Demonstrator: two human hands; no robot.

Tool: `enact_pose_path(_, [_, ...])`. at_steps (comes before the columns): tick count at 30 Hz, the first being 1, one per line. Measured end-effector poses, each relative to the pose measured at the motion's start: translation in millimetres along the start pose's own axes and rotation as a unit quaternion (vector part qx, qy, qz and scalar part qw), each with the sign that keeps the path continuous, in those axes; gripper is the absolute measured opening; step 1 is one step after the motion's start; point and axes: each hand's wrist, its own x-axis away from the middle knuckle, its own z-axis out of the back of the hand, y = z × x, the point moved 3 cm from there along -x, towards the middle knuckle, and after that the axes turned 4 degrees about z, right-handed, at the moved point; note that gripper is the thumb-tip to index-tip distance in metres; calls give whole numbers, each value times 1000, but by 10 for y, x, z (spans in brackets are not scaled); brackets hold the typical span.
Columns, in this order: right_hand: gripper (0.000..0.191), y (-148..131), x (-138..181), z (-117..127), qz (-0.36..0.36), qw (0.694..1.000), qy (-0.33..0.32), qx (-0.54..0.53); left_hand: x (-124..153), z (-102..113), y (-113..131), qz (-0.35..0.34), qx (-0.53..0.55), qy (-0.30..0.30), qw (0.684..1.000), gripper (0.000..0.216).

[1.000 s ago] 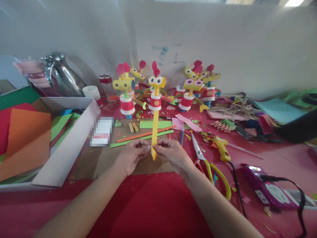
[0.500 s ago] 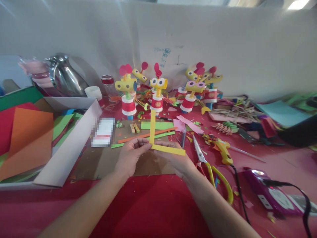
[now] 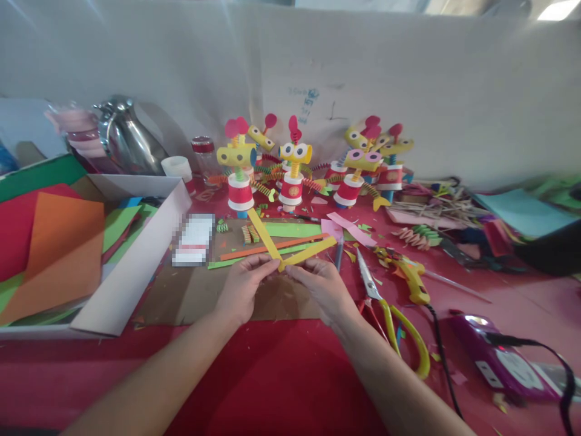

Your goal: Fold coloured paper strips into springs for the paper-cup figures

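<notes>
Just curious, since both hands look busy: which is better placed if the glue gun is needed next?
Probably the right hand: the glue gun lies to its right, farther from the left hand. Both hold yellow paper.

Yellow paper [image 3: 264, 235]: matt, smooth-faced.
Board [image 3: 181, 300]: brown cardboard by its look, dull.
Worktop [image 3: 272, 381]: red, smooth, faint sheen toward near edge.
Pitcher [image 3: 138, 145], far left corner: polished metal, mirror-bright.
Box [image 3: 131, 266], left edge: white card, smooth, matt.
Cup figures [image 3: 290, 192], far edge: papery, matt, arms pleated.
Scissors [image 3: 370, 278]: shiny metal blades, plastic-looking grips.
Glue gun [image 3: 413, 281]: yellow plastic, slight gloss.
Purple device [image 3: 503, 360], right edge: glossy hard plastic.
</notes>
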Motion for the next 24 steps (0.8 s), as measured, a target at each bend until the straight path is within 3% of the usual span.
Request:
enact_pose_path(10, [14,24,-37,38,-18,999,23,-34,-30,7,-56,32,92,-12,995,17])
enact_pose_path(18, [8,-67,-20,60,66,991,7,117,-3,11,-3,38,-36,-21,998,16])
enact_pose_path(24, [10,-73,-37,49,52,997,-14,55,-8,13,-38,53,28,-3,998,20])
